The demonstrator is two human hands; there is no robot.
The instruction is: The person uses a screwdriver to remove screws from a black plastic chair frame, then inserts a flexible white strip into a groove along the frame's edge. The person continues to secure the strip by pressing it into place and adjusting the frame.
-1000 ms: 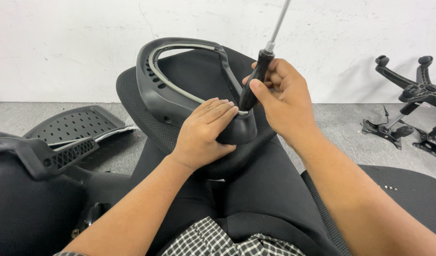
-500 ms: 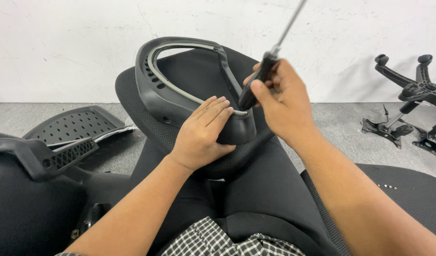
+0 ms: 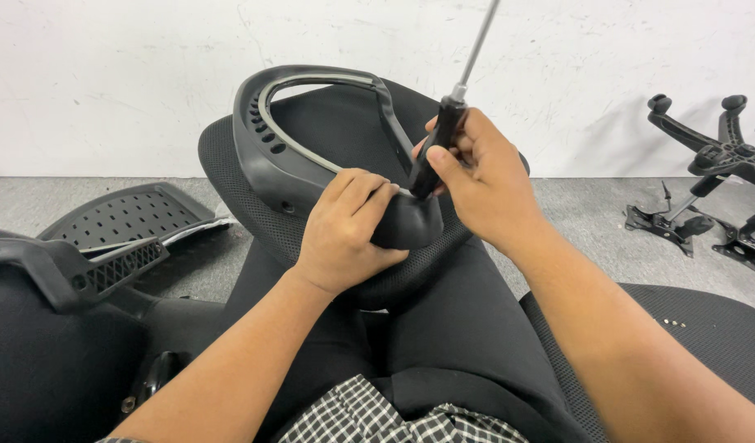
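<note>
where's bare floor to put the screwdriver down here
Bare grey floor lies between the mesh seat on the lap and the chair base at right. The left is crowded: perforated plate, black armrest.

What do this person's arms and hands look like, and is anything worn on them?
Both forearms are bare: no sleeves show anywhere along them. The left hand and right hand wear no gloves, and no ring, watch or bracelet shows. The fingers have short nails. Only a checked black-and-white garment shows, near the bottom edge.
</note>
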